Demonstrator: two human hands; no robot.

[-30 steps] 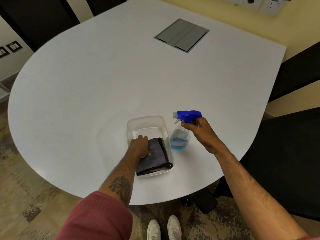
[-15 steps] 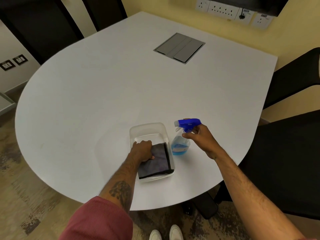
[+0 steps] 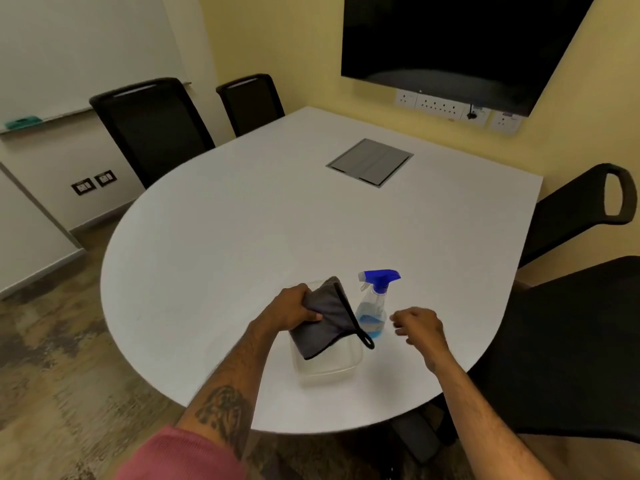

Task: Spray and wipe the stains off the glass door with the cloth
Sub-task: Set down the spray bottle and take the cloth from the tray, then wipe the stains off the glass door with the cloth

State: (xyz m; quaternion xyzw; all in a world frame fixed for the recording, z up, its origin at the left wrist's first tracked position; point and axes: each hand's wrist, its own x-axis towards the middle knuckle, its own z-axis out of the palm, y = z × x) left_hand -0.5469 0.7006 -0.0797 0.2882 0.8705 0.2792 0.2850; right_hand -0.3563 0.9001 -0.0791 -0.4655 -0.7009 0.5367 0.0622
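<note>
My left hand (image 3: 292, 308) grips a folded grey cloth (image 3: 327, 318) with black trim and holds it lifted above a clear plastic tub (image 3: 332, 370) near the table's front edge. A spray bottle (image 3: 374, 306) with a blue trigger head and blue liquid stands upright on the table just right of the cloth. My right hand (image 3: 420, 323) hovers to the right of the bottle, fingers loosely curled and apart, not touching it. No glass door is in view.
The round white table (image 3: 242, 244) has a grey cable hatch (image 3: 370, 162) at the back. Black chairs stand at the far left (image 3: 149, 126), behind (image 3: 251, 100) and at the right (image 3: 575, 344). A dark wall screen (image 3: 460, 43) hangs above sockets.
My left hand lifted the cloth out of the tub. My right hand let go of the spray bottle and drew back to the right. The view tilted up towards the wall.
</note>
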